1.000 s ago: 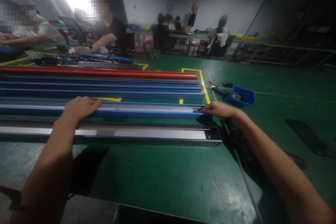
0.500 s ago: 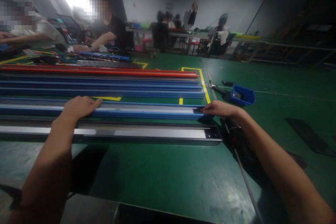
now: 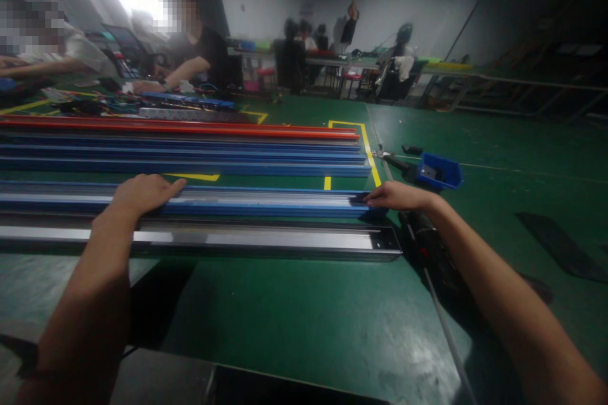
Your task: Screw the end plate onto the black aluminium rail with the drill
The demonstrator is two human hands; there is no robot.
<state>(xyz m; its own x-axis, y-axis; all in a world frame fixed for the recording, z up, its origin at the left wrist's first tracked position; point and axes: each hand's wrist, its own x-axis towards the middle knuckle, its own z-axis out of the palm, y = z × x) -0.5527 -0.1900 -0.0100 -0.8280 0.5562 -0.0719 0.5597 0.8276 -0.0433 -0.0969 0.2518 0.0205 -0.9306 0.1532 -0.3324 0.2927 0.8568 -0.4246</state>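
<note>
A long blue metal profile with a silver channel [image 3: 266, 200] lies crosswise on the green table. My left hand [image 3: 142, 194] lies over its left part, thumb stretched to the right, fingers gripping over the far edge and partly hidden. At the profile's right end my right hand [image 3: 392, 195] is closed, its fingertips pinched on the end by a dark piece. What lies beneath those fingertips cannot be made out. Closer to me, and parallel, lies a black profile with a silver channel [image 3: 266, 238].
Beyond lie several blue profiles [image 3: 285, 169] and a red profile [image 3: 266, 130]. A blue bin [image 3: 439, 171] stands right, past a black power tool [image 3: 434, 250] under my right forearm. A dark flat piece [image 3: 560, 247] lies farther right. Co-workers [image 3: 204, 63] sit across the table.
</note>
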